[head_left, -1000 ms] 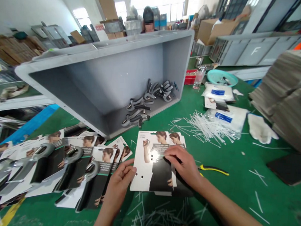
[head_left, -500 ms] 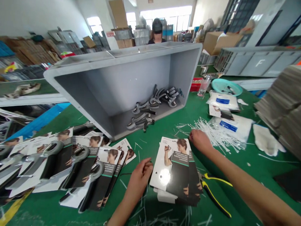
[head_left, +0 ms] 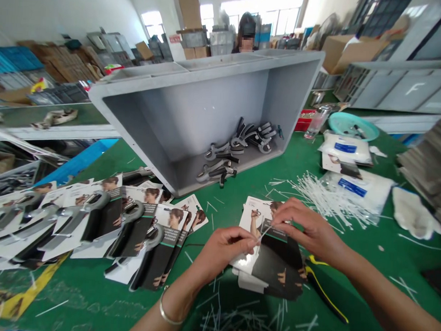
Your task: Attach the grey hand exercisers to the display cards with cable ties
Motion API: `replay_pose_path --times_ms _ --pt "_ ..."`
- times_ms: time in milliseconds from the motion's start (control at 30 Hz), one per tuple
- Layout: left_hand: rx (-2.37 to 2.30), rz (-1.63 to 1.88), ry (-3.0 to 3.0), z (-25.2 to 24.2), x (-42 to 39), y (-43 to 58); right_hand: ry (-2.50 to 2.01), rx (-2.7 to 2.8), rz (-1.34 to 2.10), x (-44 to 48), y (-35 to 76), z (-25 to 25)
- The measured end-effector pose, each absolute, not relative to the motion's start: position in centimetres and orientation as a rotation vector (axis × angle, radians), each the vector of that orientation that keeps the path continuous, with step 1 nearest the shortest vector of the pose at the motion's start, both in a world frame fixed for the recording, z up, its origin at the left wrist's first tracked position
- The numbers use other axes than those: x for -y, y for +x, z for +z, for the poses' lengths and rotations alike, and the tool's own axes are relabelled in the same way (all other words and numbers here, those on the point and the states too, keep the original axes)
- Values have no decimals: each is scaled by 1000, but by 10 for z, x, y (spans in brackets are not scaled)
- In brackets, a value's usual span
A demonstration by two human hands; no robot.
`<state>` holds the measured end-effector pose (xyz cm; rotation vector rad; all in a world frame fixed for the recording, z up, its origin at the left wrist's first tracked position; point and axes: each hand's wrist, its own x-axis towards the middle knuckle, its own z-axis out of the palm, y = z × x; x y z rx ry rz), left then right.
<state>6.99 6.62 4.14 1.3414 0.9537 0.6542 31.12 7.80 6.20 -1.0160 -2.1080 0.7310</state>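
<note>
Head view, left to right: left hand (head_left: 223, 250) pinching a thin white plastic cable tie (head_left: 264, 233) between fingertips — light, springy, easiest held near its end — then right hand (head_left: 308, 231), fingertips pressed together on the same tie, just above a stack of stiff, glossy printed cards (head_left: 271, 264) on a green work mat (head_left: 384, 253).

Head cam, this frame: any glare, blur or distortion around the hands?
Head view: strong wide-angle distortion, the grey plastic crate looks bowed and leaning; the far windows are blown out; the left hand and right hand look fairly sharp, with no strong glare on them.
</note>
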Motion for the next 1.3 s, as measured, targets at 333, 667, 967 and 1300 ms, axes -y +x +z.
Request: replay_pose_path --times_ms 333,667,967,1300 --pt "-1240 902 1817 23 -42 67 -1048 1116 1729 -51 250 11" --pt "-1325 854 1112 -41 -34 36 -1143 932 1325 -54 293 9" --pt "-1121 910 1290 12 -81 32 -1170 1620 440 -56 261 41" --pt "-1133 861 1339 10 -80 32 -1036 2005 348 -62 254 13"
